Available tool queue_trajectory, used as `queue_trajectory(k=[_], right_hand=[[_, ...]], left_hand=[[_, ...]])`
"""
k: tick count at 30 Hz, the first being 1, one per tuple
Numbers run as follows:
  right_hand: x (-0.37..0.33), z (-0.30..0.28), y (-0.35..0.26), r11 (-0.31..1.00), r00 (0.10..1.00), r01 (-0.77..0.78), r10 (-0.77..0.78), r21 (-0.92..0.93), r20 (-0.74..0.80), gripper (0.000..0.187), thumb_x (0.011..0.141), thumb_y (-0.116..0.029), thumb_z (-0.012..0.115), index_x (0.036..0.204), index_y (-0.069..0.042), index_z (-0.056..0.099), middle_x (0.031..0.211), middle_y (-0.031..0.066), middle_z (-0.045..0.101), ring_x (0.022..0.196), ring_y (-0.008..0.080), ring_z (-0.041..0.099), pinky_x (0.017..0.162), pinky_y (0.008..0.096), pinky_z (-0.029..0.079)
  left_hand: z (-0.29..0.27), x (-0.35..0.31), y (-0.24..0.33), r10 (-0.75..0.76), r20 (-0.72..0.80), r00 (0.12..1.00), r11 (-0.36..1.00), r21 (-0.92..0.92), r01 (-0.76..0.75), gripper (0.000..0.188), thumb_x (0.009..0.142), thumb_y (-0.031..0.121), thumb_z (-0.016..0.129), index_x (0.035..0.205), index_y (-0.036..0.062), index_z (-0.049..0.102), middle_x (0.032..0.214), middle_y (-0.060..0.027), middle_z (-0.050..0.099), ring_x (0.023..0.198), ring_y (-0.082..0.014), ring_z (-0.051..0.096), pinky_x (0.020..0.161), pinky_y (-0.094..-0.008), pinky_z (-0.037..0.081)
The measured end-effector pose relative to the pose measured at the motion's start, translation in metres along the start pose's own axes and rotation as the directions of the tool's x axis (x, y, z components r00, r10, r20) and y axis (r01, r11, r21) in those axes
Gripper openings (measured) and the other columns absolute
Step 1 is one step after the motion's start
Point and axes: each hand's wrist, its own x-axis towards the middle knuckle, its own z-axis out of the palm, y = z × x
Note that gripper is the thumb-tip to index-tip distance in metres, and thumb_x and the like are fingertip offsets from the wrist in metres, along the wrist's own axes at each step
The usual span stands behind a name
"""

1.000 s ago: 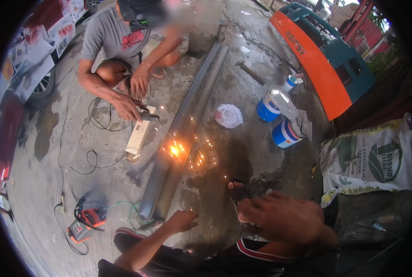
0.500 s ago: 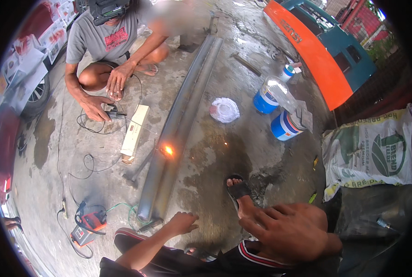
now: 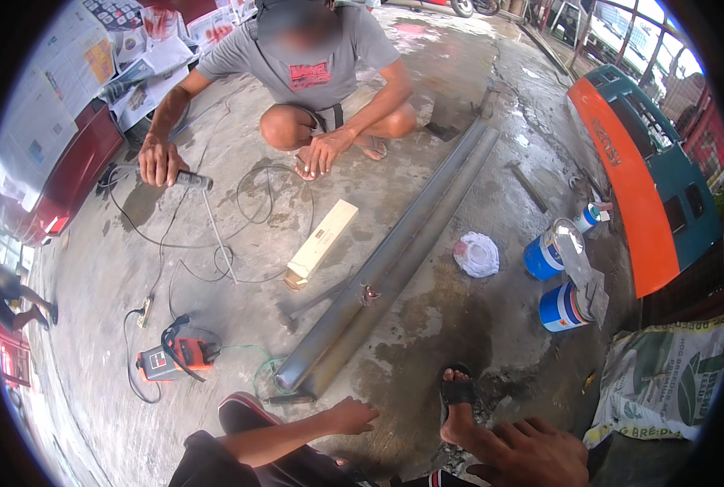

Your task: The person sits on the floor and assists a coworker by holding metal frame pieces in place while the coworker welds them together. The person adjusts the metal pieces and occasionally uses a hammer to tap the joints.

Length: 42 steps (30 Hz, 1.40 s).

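Note:
Two long grey steel bars lie side by side on the concrete, with a small dark reddish weld spot on them. Near their close end hangs my left hand, empty, its fingers loosely bent. My right hand rests low at the right by my leg, fingers spread and holding nothing. Across the bars squats a co-worker in a grey shirt, whose hand grips an electrode holder. A thin welding rod slants down from it, away from the bars. The co-worker's other hand hangs over a knee.
A red-and-black welding machine sits at the left, its cables looping over the floor. A hammer and a cream box lie beside the bars. To the right are blue-and-white cans, a sack and an orange-and-teal panel.
The bright arc on the bars has gone out. The co-worker has lifted the rod off and swung the holder to the left. My view has shifted up and left.

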Motion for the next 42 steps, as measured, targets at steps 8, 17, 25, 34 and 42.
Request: queue_trajectory(k=[8, 17, 25, 34, 42], right_hand=[[0.012, -0.006, 0.004, 1.000, 1.000, -0.017, 0.017, -0.009, 0.018, 0.050, 0.094, -0.031, 0.064, 0.139, -0.014, 0.053, 0.110, 0.0147, 0.067, 0.107, 0.0351, 0.062, 0.096, 0.0439, 0.047], [0.023, -0.001, 0.007, 0.995, 0.999, 0.032, -0.029, -0.098, 0.032, 0.045, 0.096, -0.032, 0.061, 0.137, -0.016, 0.054, 0.115, 0.0143, 0.066, 0.108, 0.0353, 0.063, 0.098, 0.0457, 0.047], [0.029, -0.010, 0.002, 0.996, 0.997, 0.056, -0.052, -0.068, 0.062, 0.044, 0.096, -0.032, 0.059, 0.137, -0.015, 0.054, 0.118, 0.0151, 0.066, 0.110, 0.0346, 0.063, 0.100, 0.0460, 0.047], [0.025, -0.007, 0.005, 0.989, 0.993, 0.113, -0.109, -0.093, 0.043, 0.044, 0.098, -0.034, 0.057, 0.137, -0.015, 0.053, 0.125, 0.0148, 0.064, 0.114, 0.0330, 0.063, 0.101, 0.0454, 0.046], [0.023, -0.002, 0.007, 0.997, 0.999, 0.004, 0.001, -0.082, 0.054, 0.042, 0.099, -0.033, 0.056, 0.135, -0.013, 0.054, 0.128, 0.0131, 0.064, 0.117, 0.0320, 0.062, 0.104, 0.0434, 0.045]], left_hand=[[-0.012, -0.001, 0.009, -0.110, 0.103, 0.989, 0.991, -0.070, 0.117, 0.038, 0.095, 0.038, 0.063, 0.120, 0.0092, 0.060, 0.107, -0.0166, 0.067, 0.102, -0.0376, 0.067, 0.086, -0.0539, 0.050], [-0.005, -0.003, 0.001, -0.083, 0.021, 0.996, 0.996, -0.029, 0.084, 0.045, 0.097, 0.043, 0.061, 0.126, 0.0088, 0.060, 0.102, -0.0167, 0.068, 0.095, -0.0389, 0.068, 0.080, -0.0524, 0.052], [-0.011, 0.003, 0.002, -0.134, 0.053, 0.990, 0.987, -0.083, 0.138, 0.038, 0.094, 0.038, 0.064, 0.117, 0.0082, 0.063, 0.108, -0.0172, 0.068, 0.103, -0.0375, 0.068, 0.083, -0.0530, 0.052], [-0.014, 0.005, 0.004, -0.089, 0.052, 0.995, 0.994, -0.066, 0.092, 0.039, 0.095, 0.039, 0.063, 0.118, 0.0081, 0.062, 0.103, -0.0164, 0.069, 0.099, -0.0378, 0.069, 0.080, -0.0528, 0.052], [-0.010, 0.010, 0.002, -0.068, 0.077, 0.995, 0.998, -0.013, 0.069, 0.044, 0.097, 0.042, 0.062, 0.125, 0.0079, 0.058, 0.101, -0.0172, 0.069, 0.093, -0.0395, 0.069, 0.078, -0.0523, 0.054]])
